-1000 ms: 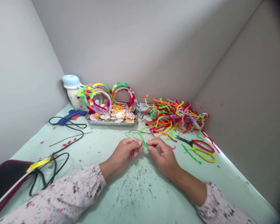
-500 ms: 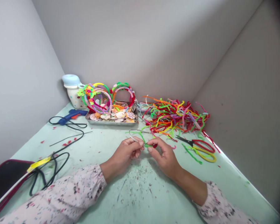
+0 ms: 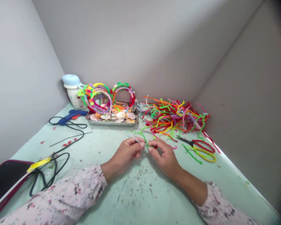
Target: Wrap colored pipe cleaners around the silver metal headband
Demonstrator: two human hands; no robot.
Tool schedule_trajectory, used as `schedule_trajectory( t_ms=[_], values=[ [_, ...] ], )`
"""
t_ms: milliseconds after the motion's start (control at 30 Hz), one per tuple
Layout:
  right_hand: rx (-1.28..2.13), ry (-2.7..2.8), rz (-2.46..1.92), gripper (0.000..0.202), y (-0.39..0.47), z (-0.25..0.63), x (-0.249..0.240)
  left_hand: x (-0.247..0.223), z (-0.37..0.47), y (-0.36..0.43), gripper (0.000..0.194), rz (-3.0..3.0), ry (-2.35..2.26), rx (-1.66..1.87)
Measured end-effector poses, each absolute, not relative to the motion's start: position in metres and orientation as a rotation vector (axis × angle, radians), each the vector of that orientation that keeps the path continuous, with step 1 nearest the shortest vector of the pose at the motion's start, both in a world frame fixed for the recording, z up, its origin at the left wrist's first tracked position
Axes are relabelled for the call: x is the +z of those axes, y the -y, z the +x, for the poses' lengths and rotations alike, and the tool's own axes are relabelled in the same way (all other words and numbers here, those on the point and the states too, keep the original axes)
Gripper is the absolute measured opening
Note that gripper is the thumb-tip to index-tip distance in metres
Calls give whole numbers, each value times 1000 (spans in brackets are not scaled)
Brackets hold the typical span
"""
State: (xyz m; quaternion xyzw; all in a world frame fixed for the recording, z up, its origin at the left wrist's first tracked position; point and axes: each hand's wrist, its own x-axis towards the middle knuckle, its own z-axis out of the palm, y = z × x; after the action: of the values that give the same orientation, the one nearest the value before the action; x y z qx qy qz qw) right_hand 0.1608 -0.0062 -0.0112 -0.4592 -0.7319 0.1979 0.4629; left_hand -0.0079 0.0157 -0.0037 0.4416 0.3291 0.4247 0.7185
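Observation:
My left hand [image 3: 125, 154] and my right hand [image 3: 165, 157] meet at the middle of the pale green table [image 3: 103, 147]. Both pinch a thin metal headband [image 3: 136, 132] with a green pipe cleaner [image 3: 144, 139] wound on it. The left fingers grip the bare wire end. The right fingers hold the green pipe cleaner where it wraps the band, with a bit of red showing at the fingertips. The band's loop arches away from me, just above the table.
A heap of coloured pipe cleaners [image 3: 175, 117] lies at the back right, red-handled scissors [image 3: 198, 143] in front of it. A metal tray [image 3: 112, 120] holds shells and wrapped headbands [image 3: 103, 97]. A blue glue gun [image 3: 71, 115], black cables [image 3: 58, 156] and a white jar [image 3: 73, 90] are at left.
Both hands have shifted slightly while the fingers work the green pipe cleaner along the band; the band's loop has tilted a little. Everything else is still.

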Motion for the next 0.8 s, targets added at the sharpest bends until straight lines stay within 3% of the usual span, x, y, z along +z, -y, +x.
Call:
schedule_trajectory(
  t_ms=[367,800],
  values=[
    [368,1782,-1197,8,3,161,-13,-3,-7,-9,16,1276,-910,1077],
    [285,1958,-1169,10,6,159,-14,-5,-6,-6,32,1378,-995,1007]
  ],
)
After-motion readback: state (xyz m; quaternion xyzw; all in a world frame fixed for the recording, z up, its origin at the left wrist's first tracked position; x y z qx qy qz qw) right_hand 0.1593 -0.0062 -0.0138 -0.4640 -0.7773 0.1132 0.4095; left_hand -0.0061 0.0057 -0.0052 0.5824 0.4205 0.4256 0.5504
